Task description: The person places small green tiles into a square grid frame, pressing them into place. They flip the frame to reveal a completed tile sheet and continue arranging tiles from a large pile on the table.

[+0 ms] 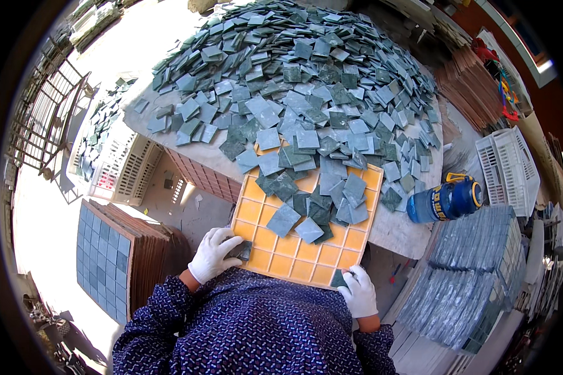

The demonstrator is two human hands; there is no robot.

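Busy at the orange tray [250, 209]

The left grip [213, 255] is nearly closed, pinching a dark tile [242, 251] at its three o'clock. The right grip [358, 292] is curled, touching a green tile [338, 279] at its ten; whether it has firm hold, I can't tell. The tray reaches toward the left grip's two o'clock and the right's eleven, loose tiles [283, 220] lying across it.

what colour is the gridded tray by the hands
The tray is yellow-orange, with paler dividing ridges, best seen in the head view.
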